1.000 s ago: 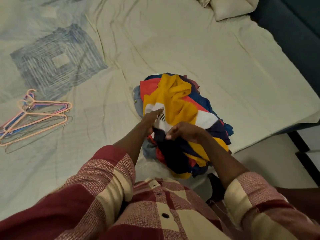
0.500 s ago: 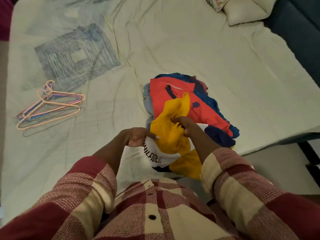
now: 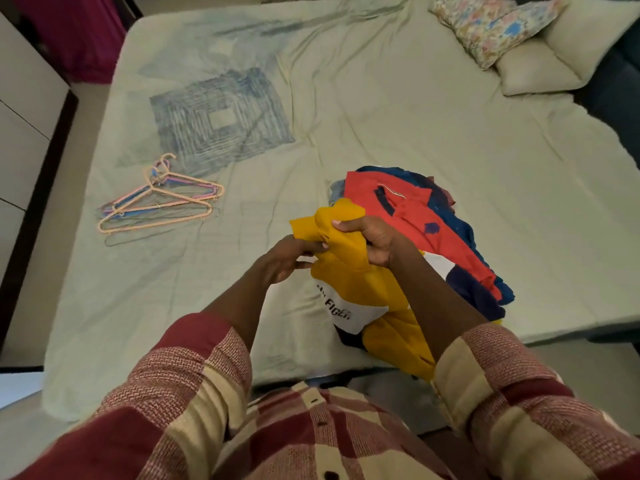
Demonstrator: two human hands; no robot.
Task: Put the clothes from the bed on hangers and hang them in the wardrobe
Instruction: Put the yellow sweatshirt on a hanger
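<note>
Both hands' grip, left (image 3: pixel 287 256) and right (image 3: pixel 372 240), holds yellow garment (image 3: pixel 349 271); print reads "FIGER".

Dim room, pale green bedsheet (image 3: pixel 398 126), floral pillow (image 3: pixel 491 27), cream pillows (image 3: pixel 554 60)

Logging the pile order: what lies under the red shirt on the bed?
Under the red shirt a dark blue garment shows at its far and right edges, and grey-blue fabric at its left. Anything deeper is covered.
</note>
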